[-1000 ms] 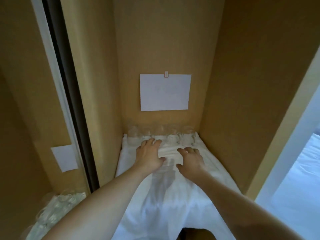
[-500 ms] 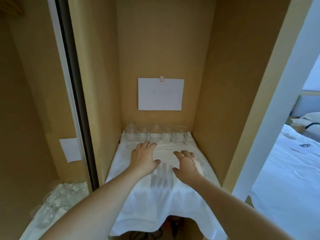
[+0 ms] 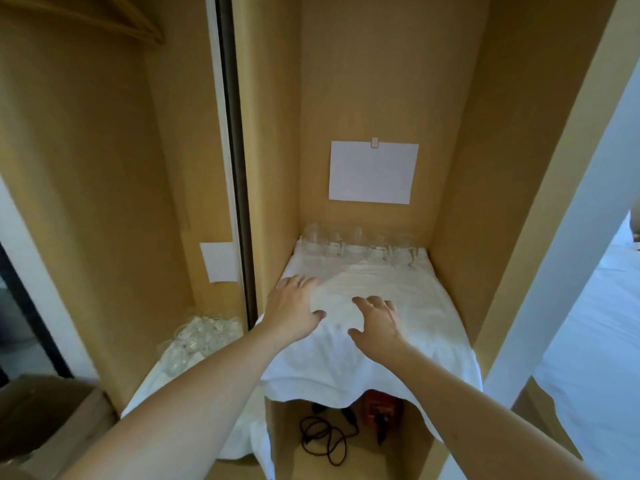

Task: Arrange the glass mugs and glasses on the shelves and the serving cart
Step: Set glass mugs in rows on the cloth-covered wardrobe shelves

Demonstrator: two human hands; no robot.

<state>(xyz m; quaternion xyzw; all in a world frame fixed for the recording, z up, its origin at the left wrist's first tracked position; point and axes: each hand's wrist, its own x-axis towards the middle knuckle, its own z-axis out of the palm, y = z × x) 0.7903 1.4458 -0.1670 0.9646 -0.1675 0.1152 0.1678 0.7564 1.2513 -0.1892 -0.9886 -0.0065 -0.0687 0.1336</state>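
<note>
Two tall wooden compartments fill most of the view, split by a dark vertical door edge [image 3: 239, 168], with the right compartment [image 3: 363, 81] the deeper and brighter of them. To the far right a white bed [image 3: 595, 323] shows past a pale door frame [image 3: 568, 258]. A white cloth [image 3: 398, 306] covers the shelf in the right compartment and droops over its front edge. Both forearms reach in from below onto this cloth. The left hand [image 3: 294, 308] lies flat near the shelf's left edge, fingers straight and spread, pressing the cloth and grasping nothing. The right hand [image 3: 377, 320] rests just beside it toward the middle, fingers loosely bent with the tips on the cloth, also holding nothing. A white sheet of paper [image 3: 373, 173] hangs by a small clip on the back wall above the shelf. A brown cardboard box [image 3: 45, 420] sits at the lower left corner. At the very back of the shelf, a row of clear glass mugs and glasses [image 3: 360, 244] stands against the wall, well apart from both hands; their exact count is hard to tell. A second cluster of glassware [image 3: 197, 341] sits on white cloth in the lower left compartment. A smaller paper note [image 3: 220, 261] is stuck to that compartment's wall. Under the shelf lie a red device [image 3: 381, 410] and a coiled black cable [image 3: 322, 438].
</note>
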